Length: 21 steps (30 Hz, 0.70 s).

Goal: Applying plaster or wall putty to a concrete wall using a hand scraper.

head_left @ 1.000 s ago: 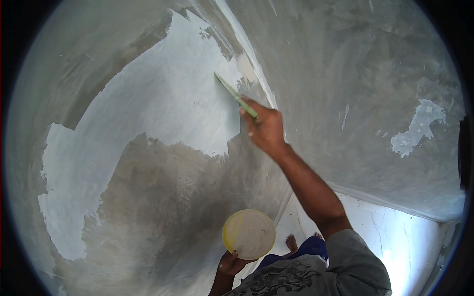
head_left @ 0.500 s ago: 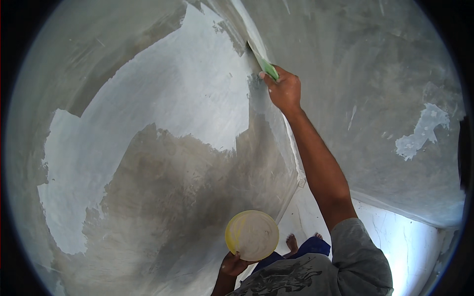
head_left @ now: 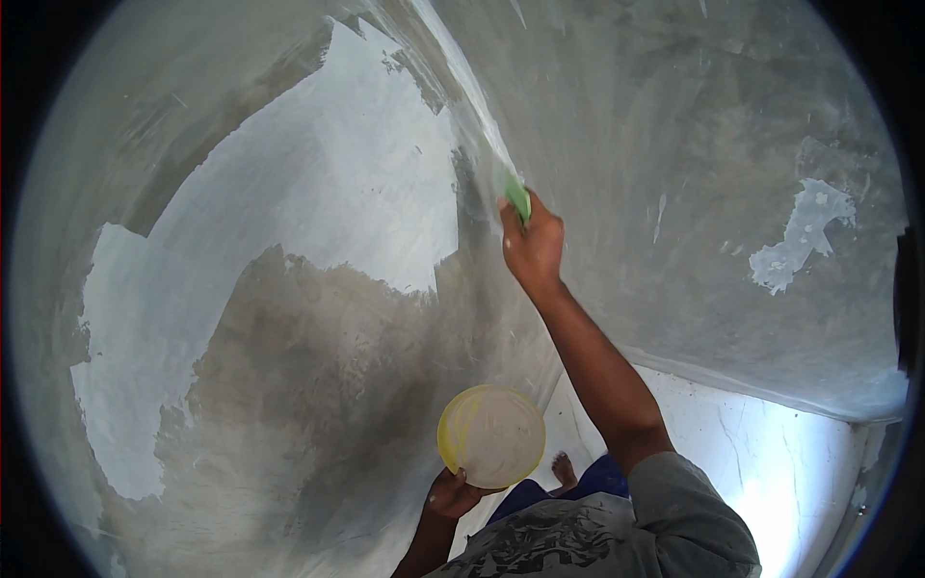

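My right hand [head_left: 535,246] is closed round the green handle of a putty knife [head_left: 515,197], whose blade lies against the inside corner where two grey walls meet. A whitish strip of filler [head_left: 472,91] runs up that corner above the blade. Down near my body, my left hand [head_left: 455,493] grips the rim of a round yellow bowl [head_left: 445,443], thumb over the edge. Pale, smooth putty [head_left: 503,435] covers the inside of the bowl.
A large white skim patch [head_left: 318,164] spreads over the left wall [head_left: 318,347]. The right wall [head_left: 655,125] carries a smaller white patch [head_left: 805,236]. Below are a pale veined floor [head_left: 713,433], bright on the right, and my bare foot [head_left: 564,470].
My right hand has drawn the putty knife down along the corner, toward me. My left hand and the bowl have risen slightly in view.
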Each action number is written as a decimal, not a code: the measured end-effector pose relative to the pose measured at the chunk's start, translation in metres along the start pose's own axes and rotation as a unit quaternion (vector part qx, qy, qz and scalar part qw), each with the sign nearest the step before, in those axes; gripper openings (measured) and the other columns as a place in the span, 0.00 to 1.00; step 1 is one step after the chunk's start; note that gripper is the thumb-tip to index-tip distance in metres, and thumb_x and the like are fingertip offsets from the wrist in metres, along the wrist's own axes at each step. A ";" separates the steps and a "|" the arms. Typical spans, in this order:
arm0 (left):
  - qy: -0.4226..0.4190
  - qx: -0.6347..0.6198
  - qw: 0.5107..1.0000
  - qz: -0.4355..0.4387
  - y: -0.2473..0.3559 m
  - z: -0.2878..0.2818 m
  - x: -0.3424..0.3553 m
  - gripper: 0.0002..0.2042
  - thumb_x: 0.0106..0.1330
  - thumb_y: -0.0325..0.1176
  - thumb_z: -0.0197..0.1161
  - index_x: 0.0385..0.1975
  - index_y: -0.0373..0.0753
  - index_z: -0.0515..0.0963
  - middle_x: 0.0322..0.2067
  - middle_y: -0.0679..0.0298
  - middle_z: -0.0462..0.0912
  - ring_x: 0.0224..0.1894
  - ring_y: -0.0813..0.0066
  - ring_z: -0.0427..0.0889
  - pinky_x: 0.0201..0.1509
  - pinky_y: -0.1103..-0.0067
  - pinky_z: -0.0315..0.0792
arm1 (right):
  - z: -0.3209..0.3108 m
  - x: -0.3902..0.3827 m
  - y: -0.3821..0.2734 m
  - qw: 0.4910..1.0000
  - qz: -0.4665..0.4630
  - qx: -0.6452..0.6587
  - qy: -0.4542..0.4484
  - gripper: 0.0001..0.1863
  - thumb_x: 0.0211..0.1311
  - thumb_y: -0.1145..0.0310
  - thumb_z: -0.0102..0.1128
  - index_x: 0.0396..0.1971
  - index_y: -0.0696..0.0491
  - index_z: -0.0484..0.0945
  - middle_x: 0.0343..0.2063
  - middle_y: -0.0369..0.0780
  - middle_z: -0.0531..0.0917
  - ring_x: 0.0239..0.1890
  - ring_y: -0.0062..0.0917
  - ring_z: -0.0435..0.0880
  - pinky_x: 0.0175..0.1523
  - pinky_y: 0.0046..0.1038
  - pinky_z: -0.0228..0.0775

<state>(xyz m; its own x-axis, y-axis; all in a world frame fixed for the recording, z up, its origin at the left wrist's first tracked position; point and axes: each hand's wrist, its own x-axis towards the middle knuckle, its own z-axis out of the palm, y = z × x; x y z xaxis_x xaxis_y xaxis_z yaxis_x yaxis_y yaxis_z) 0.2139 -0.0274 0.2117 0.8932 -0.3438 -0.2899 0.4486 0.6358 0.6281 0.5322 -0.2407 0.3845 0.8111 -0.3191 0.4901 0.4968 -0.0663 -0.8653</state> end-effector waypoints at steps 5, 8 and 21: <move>0.013 -0.008 1.000 0.018 -0.009 -0.006 -0.018 0.40 0.64 0.44 0.67 0.71 0.38 0.52 0.68 0.48 0.61 0.69 0.45 0.64 0.68 0.48 0.64 | 0.054 0.007 -0.005 0.987 -0.087 -0.117 0.073 0.16 0.64 0.67 0.64 0.49 0.57 0.82 0.23 0.51 0.82 0.20 0.39 0.81 0.29 0.35 0.73; 0.020 -0.012 0.999 0.024 -0.006 -0.003 -0.026 0.40 0.64 0.44 0.67 0.71 0.39 0.52 0.68 0.48 0.60 0.69 0.44 0.64 0.68 0.47 0.63 | 0.068 -0.034 -0.009 0.966 -0.233 -0.060 0.093 0.18 0.61 0.69 0.67 0.50 0.56 0.82 0.24 0.48 0.85 0.19 0.32 0.82 0.28 0.32 0.73; 0.033 -0.018 0.999 0.036 -0.010 -0.021 -0.041 0.41 0.64 0.46 0.67 0.71 0.40 0.52 0.69 0.50 0.60 0.69 0.44 0.63 0.68 0.44 0.61 | 0.010 0.075 0.009 0.997 -0.071 -0.027 -0.016 0.14 0.62 0.66 0.69 0.42 0.60 0.83 0.24 0.43 0.84 0.27 0.19 0.76 0.37 0.26 0.72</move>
<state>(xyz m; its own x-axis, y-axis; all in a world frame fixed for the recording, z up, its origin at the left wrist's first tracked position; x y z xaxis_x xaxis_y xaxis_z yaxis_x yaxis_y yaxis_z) 0.1732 -0.0048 0.2024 0.9229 -0.2507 -0.2921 0.3826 0.6823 0.6230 0.6002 -0.2559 0.4142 0.7434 -0.2728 0.6107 0.5906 -0.1607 -0.7908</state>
